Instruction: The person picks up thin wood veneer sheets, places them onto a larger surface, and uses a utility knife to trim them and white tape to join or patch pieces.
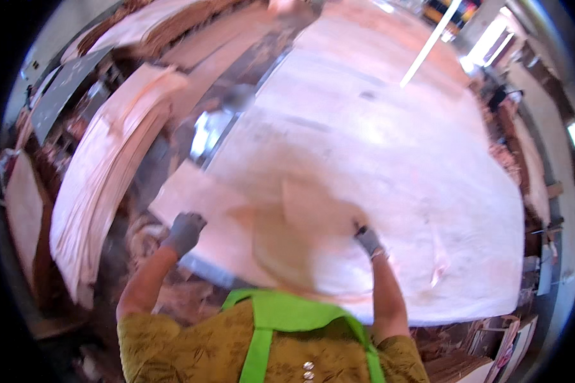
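Observation:
My left hand (185, 232), in a grey glove, is closed at the left edge of a thin, pale wood veneer sheet (206, 190). The sheet overhangs the near left side of a wide stack of veneer (390, 153). My right hand (367, 240), gloved too, has its fingers drawn together at the right end of a smaller veneer piece (313, 205) that lies over the stack. Blur and my own shadow hide exactly how the fingertips meet that piece. A torn flap (438, 258) stands out on the stack's surface to the right.
Bent veneer sheets (112, 172) are piled at the left, with more sheets (140, 25) behind. Beyond the stack's left edge is a blurred figure in pale clothing (211, 131). Scraps (505, 156) line the right side. A white pole (431, 45) slants across the far end.

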A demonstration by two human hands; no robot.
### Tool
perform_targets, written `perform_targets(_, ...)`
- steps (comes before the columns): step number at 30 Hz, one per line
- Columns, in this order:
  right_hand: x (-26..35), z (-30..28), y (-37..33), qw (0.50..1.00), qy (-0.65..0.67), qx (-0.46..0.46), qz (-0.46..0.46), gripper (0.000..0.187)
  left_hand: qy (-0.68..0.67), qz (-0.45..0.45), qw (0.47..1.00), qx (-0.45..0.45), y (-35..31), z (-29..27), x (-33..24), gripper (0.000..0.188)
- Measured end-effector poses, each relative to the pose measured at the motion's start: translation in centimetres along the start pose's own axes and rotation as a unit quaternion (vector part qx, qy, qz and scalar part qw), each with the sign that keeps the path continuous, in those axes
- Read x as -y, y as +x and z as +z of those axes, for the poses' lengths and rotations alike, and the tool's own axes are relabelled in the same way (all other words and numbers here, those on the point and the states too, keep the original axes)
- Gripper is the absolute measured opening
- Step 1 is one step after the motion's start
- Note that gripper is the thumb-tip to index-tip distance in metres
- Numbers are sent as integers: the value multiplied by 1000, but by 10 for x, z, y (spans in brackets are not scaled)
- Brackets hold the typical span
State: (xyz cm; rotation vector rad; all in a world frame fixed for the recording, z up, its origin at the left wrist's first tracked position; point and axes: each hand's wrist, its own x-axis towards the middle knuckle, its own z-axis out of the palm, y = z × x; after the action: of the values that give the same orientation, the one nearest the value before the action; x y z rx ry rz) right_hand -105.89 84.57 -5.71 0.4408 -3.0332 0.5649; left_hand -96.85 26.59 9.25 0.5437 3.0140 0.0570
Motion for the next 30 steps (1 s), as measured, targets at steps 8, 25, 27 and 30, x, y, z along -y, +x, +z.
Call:
perform_targets(8,79,-253,180,883,332,-315,105,23,-179,4,967,-184,90,-61,-13,21)
perform_targets(25,154,-432,326,763,456,-458,-2,17,-266,180,903,-286,233,-114,-61,23)
perform_targets(27,174,-419,304,773,473,-422,-3,15,-269,199,869,-366,271,-165,-83,27)
perform_targets(30,205,-389,257,803,462,-377,13,26,-433,152,828,-322,312,-250,-137,37)
